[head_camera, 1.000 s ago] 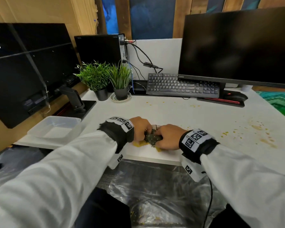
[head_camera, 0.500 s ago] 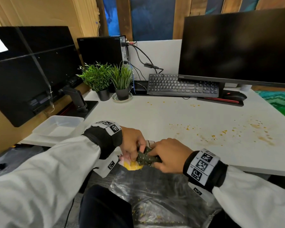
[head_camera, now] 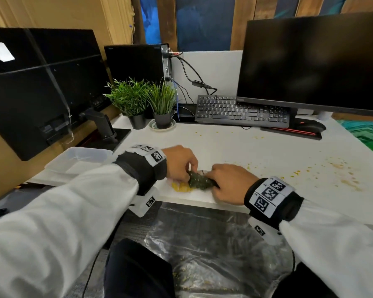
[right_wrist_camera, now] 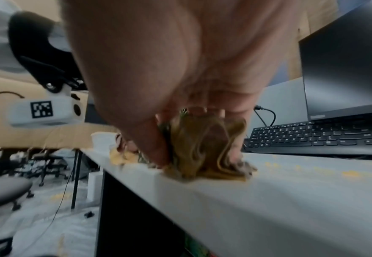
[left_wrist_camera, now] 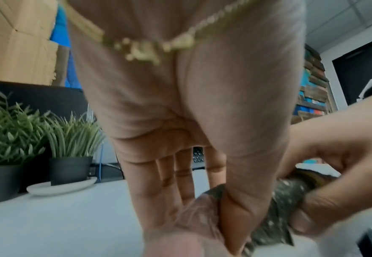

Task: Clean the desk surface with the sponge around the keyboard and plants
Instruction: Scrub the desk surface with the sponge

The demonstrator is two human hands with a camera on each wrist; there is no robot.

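A dark green sponge (head_camera: 199,181), crumpled and stained yellow, lies at the white desk's front edge (head_camera: 202,200). My left hand (head_camera: 188,169) pinches its left end between thumb and fingers, as the left wrist view shows (left_wrist_camera: 213,213). My right hand (head_camera: 212,179) grips the rest of the sponge (right_wrist_camera: 202,153), thumb and fingers curled round it and pressing it on the desk. A yellow smear (head_camera: 180,187) lies just under the left hand. Yellow crumbs (head_camera: 332,168) speckle the desk to the right.
The black keyboard (head_camera: 241,111) stands at the back under a monitor (head_camera: 310,61), with a mouse (head_camera: 310,126) beside it. Two potted plants (head_camera: 127,100) (head_camera: 162,102) are at the back left. A clear tray (head_camera: 78,160) sits left. Plastic sheeting (head_camera: 202,244) covers the floor.
Half a second ago both hands held the sponge just past the desk's front edge, over the plastic sheeting. They have come back onto the desk, still holding it.
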